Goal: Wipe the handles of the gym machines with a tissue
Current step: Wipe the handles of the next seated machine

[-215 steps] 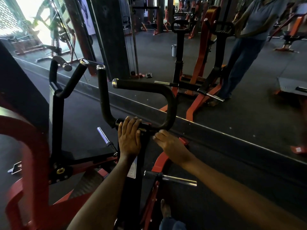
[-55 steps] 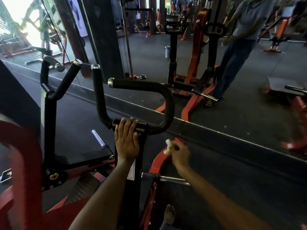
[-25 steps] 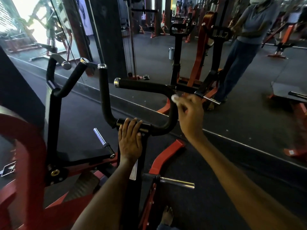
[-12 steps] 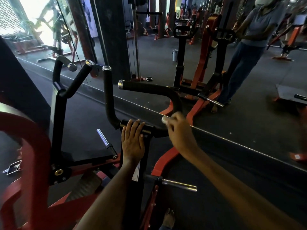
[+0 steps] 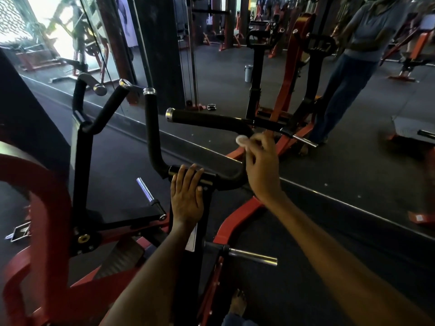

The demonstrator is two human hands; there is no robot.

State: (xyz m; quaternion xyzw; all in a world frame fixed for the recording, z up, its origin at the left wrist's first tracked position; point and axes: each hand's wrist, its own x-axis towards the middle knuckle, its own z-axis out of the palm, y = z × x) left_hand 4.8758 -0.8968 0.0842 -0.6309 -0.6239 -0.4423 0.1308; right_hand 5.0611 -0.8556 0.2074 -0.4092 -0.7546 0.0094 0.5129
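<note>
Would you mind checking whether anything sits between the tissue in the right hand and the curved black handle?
Nothing visible does: the tissue, pinched in the right hand, sits right against the handle bend.

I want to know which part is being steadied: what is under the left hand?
The left hand rests flat on the handle's black crossbar, above the upright post. The bar under the palm is hidden. The right hand holds the tissue by the bend.
</note>
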